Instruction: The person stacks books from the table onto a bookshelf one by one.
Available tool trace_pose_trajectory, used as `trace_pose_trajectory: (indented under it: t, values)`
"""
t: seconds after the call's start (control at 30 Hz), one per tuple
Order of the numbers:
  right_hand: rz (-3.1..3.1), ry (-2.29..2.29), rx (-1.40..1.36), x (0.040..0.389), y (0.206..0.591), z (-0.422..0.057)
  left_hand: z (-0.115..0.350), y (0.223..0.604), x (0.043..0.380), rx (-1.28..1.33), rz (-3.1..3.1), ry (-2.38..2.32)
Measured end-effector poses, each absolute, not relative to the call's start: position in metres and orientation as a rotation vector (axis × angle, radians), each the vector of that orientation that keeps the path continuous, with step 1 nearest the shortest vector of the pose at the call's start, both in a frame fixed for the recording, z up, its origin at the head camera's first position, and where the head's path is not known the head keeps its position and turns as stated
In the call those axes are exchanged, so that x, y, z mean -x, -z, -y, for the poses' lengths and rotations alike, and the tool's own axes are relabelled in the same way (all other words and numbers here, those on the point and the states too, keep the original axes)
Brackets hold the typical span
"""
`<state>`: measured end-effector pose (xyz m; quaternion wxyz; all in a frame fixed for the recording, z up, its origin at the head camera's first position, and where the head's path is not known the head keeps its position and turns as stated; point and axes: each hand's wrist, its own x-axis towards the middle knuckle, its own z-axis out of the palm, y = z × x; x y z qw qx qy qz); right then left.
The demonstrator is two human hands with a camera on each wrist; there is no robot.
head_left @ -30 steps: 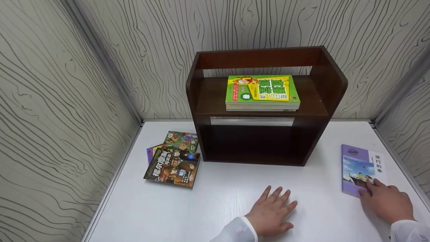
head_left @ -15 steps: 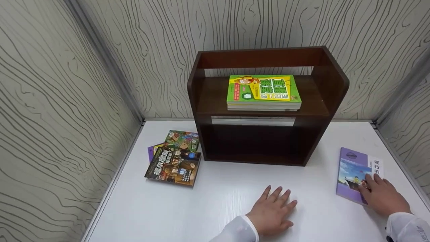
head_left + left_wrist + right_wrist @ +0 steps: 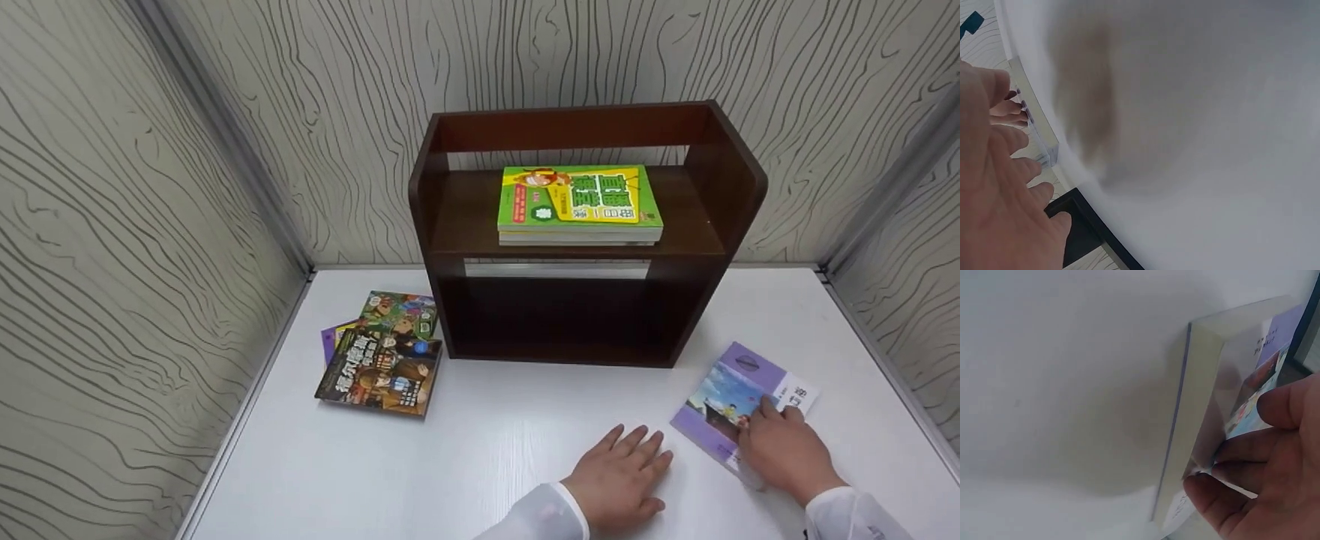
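Observation:
A purple-and-white paperback book (image 3: 739,362) with a boat picture lies turned at an angle on the white table. My right hand (image 3: 787,454) rests on its cover with fingertips pressed down. In the right wrist view, slightly bent fingertips touch the top face of the book (image 3: 1199,410), and no finger is seen under it. To the left of the book, my left hand (image 3: 616,480) is spread over the table, fingers apart and holding nothing. From the left wrist, the pale page edge of the book (image 3: 1037,109) shows beyond the left hand (image 3: 999,180).
A dark brown two-tier bookshelf (image 3: 701,300) stands at the back. Green books (image 3: 581,202) lie stacked flat on its upper shelf. Left of the shelf, several overlapping books (image 3: 382,375) lie on the white table (image 3: 480,450). Patterned walls (image 3: 360,135) enclose the table.
My right hand and the purple book under it have slid left and nearer the left hand, and the book has turned clockwise. The left hand has hardly moved.

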<state>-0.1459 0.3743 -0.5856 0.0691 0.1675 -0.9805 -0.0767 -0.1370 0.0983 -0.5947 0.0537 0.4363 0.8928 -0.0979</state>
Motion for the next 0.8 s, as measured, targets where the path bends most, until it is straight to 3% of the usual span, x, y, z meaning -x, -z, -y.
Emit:
trace_pose_trajectory:
  t: [0.2, 0.33, 0.8]
  values:
    - [2.992, 0.135, -0.412, 0.143, 0.577, -0.328, -0.108, 0.599, 0.133, -1.378, -2.702, 0.336]
    - [2.946, 0.213, -0.528, 0.143, 0.574, -0.311, -0.106, 0.605, 0.134, -1.374, -2.716, 0.305]
    - [3.107, -0.261, -0.180, 0.135, 0.580, -0.319, -0.062, 0.605, 0.155, -1.263, -2.857, 0.302]
